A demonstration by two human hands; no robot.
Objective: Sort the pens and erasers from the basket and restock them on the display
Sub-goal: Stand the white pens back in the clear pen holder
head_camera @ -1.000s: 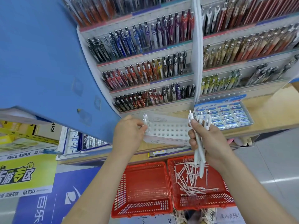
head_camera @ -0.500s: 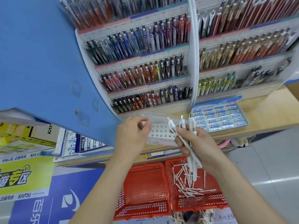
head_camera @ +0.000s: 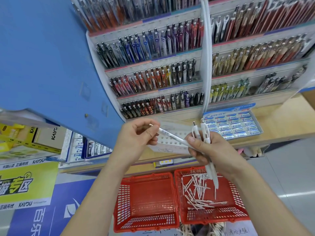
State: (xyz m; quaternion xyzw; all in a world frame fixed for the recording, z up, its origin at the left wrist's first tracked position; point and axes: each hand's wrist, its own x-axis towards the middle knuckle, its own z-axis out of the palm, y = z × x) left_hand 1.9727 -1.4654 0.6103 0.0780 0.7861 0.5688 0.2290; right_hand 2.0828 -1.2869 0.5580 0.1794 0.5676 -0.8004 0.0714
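Our left hand (head_camera: 136,140) pinches one white pen (head_camera: 172,135) before the perforated holder (head_camera: 167,143); our right hand (head_camera: 211,150) clasps a bundle (head_camera: 204,132) of pens. A loosened grip could spill the bundle into the red basket (head_camera: 238,206) below.

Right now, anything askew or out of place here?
Nothing spilled or damaged. White pens lie loose and crisscrossed in the right red basket, unsorted. The display's bottom right row shows a gap between pen groups.

White pens (head_camera: 197,189) lie in a red basket (head_camera: 237,212) with grid-patterned walls.
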